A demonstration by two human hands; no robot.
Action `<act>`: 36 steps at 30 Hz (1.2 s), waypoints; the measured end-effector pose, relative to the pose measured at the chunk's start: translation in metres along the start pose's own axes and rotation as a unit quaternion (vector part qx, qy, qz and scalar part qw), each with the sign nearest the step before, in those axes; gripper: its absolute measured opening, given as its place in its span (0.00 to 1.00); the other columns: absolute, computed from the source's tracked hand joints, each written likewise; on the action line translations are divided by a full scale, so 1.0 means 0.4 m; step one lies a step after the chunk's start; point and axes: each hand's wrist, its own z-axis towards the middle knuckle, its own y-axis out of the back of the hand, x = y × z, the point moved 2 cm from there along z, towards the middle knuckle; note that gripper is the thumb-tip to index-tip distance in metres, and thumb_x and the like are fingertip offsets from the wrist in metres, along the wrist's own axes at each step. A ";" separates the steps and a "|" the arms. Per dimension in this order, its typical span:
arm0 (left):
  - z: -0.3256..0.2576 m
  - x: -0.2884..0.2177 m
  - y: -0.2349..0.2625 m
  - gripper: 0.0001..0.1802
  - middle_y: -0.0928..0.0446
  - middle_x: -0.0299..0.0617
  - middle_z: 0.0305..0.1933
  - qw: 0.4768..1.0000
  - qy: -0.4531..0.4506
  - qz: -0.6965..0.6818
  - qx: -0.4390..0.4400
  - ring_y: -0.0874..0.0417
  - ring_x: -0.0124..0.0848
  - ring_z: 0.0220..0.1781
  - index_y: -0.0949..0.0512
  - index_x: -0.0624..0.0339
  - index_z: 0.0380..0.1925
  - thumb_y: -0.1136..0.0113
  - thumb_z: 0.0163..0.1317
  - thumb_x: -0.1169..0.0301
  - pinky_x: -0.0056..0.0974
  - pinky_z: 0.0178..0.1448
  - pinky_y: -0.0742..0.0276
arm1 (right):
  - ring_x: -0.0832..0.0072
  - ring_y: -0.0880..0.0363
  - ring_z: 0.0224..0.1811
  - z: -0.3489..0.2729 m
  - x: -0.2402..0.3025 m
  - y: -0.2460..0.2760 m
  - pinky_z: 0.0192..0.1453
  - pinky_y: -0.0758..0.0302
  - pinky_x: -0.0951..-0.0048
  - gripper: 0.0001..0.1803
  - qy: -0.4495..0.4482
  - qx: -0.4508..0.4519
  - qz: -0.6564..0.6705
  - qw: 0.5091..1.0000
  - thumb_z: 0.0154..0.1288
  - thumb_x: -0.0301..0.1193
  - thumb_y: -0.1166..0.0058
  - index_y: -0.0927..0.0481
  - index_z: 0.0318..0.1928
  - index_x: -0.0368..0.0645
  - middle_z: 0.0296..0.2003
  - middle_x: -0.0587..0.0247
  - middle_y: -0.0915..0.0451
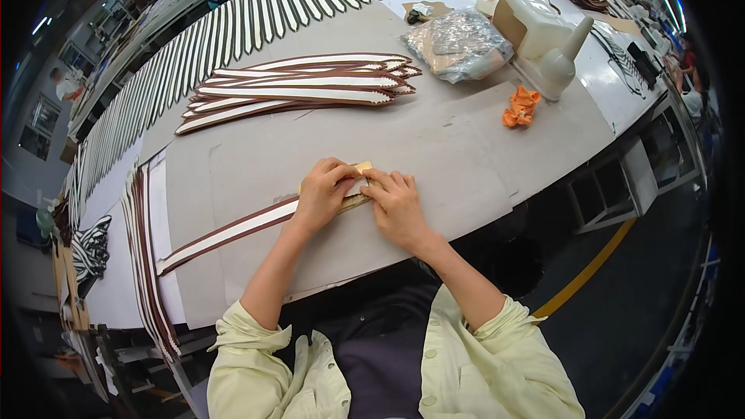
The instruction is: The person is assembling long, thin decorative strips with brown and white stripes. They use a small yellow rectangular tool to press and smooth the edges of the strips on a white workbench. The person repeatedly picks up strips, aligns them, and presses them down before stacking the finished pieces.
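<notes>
A long strap point(233, 233), white down the middle with brown edges, lies slantwise on the grey work surface in front of me. At its right end my left hand point(324, 190) is closed, thumb and fingers pinching the strap. Close beside it, my right hand point(397, 208) is closed too, its fingertips on the same end. A small yellowish block or pad point(362, 167) shows behind and beneath the fingers. The fingers hide most of the strap's tip and whatever exactly is pinched there.
A pile of similar brown-edged straps point(299, 91) lies farther back. More straps point(147, 260) hang over the left edge, and dark-edged strips point(264, 19) line the far side. Back right are a plastic bag point(458, 43), a white bottle point(560, 66) and a crumpled orange piece point(521, 107).
</notes>
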 end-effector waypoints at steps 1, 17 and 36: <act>-0.002 0.003 -0.002 0.08 0.17 0.46 0.43 1.000 -0.004 -0.003 -0.009 0.14 0.42 0.44 0.13 0.61 0.42 0.31 0.62 0.79 0.42 0.48 0.17 | 0.62 0.24 0.53 0.001 0.000 0.000 0.61 0.33 0.56 0.13 0.004 -0.004 0.000 1.000 0.59 0.21 0.43 0.15 0.45 0.40 0.58 0.60 0.19; -0.058 0.000 0.025 0.25 0.23 0.47 0.59 0.998 -0.055 -0.009 0.039 0.21 0.45 0.57 0.18 0.59 0.62 0.30 0.63 0.77 0.44 0.60 0.19 | 0.62 0.24 0.45 -0.004 0.025 0.004 0.55 0.29 0.60 0.17 0.087 0.018 -0.139 0.986 0.60 0.21 0.44 0.15 0.50 0.32 0.57 0.58 0.17; -0.056 -0.028 0.015 0.21 0.21 0.43 0.51 0.984 -0.120 0.134 0.005 0.19 0.44 0.54 0.18 0.63 0.55 0.29 0.61 0.74 0.46 0.54 0.17 | 0.57 0.24 0.51 0.001 0.007 0.016 0.61 0.29 0.55 0.20 0.143 0.033 -0.126 0.981 0.56 0.22 0.44 0.17 0.50 0.27 0.56 0.52 0.19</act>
